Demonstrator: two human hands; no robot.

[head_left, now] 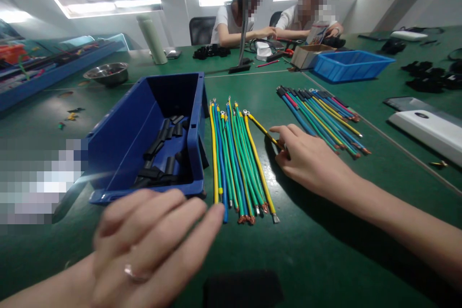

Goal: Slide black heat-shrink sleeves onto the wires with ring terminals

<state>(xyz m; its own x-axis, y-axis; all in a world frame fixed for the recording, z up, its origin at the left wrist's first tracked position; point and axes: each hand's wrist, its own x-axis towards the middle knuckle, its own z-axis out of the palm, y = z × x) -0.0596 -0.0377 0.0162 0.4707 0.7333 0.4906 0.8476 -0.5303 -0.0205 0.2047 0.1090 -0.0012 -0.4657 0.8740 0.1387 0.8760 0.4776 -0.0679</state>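
Observation:
My right hand (306, 154) pinches a thin yellow wire (263, 128) that has a ring terminal at its far end. A row of yellow, blue and green cables (234, 163) lies just left of it, ring terminals at the far end and bare copper strands at many near ends. Slightly blurred, my left hand (155, 245) hovers at the near edge of the dark blue bin (199, 154), its index finger stretched toward the cables. Its thumb is hidden. Short black sleeves (168, 130) lie inside the bin.
Another bundle of cables (325, 120), black-sleeved at the far end, lies to the right. Beyond stand a light blue tray (353, 65), a cardboard box (306, 55), a metal bowl (108, 73) and a green bottle (152, 41). Two people sit across the table.

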